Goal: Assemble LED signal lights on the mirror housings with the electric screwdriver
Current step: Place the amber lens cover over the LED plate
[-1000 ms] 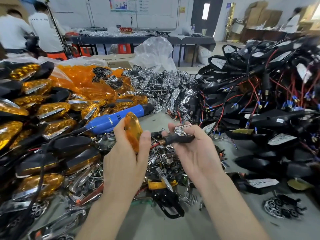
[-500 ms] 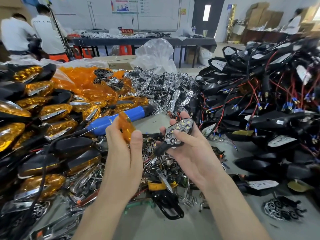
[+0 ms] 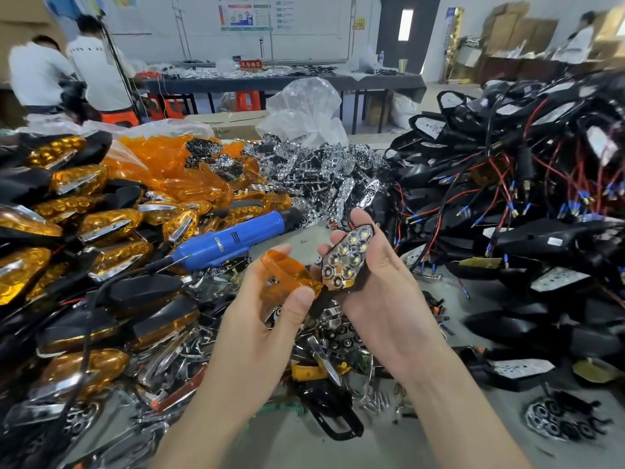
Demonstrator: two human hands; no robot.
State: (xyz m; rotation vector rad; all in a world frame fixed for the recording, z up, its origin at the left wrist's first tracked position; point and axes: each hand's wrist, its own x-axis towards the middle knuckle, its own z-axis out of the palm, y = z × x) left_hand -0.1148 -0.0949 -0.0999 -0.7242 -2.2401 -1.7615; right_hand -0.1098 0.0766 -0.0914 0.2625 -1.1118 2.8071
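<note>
View from a head camera looking down at two bare hands over a crowded grey table [image 3: 291,448]. At the centre, the left hand [image 3: 257,319] pinches a clear amber lens [image 3: 287,272] between thumb and fingers [image 3: 267,258], holding it tilted. Just beside it, at three o'clock of the lens, the right hand [image 3: 385,292] lies palm up and cradles an LED light unit [image 3: 345,258], a black-backed piece with a honeycomb of shiny reflector cups facing up; its fingers [image 3: 360,216] curl round the far edge. The lens edge sits at or very near the lower end of the unit.

At ten o'clock from the hands a blue electric screwdriver [image 3: 233,242] lies on its side on the heaps, untouched, its black cord trailing toward seven o'clock. At nine o'clock is a heap of black mirror housings with amber lights [image 3: 67,231]. At eleven o'clock is a mound of loose amber lenses [image 3: 169,167], at twelve o'clock a pile of chrome reflectors [image 3: 314,170], and at three o'clock a tangle of black housings with red and black wires [image 3: 507,198]. Small screws and metal parts [image 3: 375,401] litter the table at six o'clock. Far back at eleven o'clock, two people in white shirts [image 3: 67,69] stand by another table
</note>
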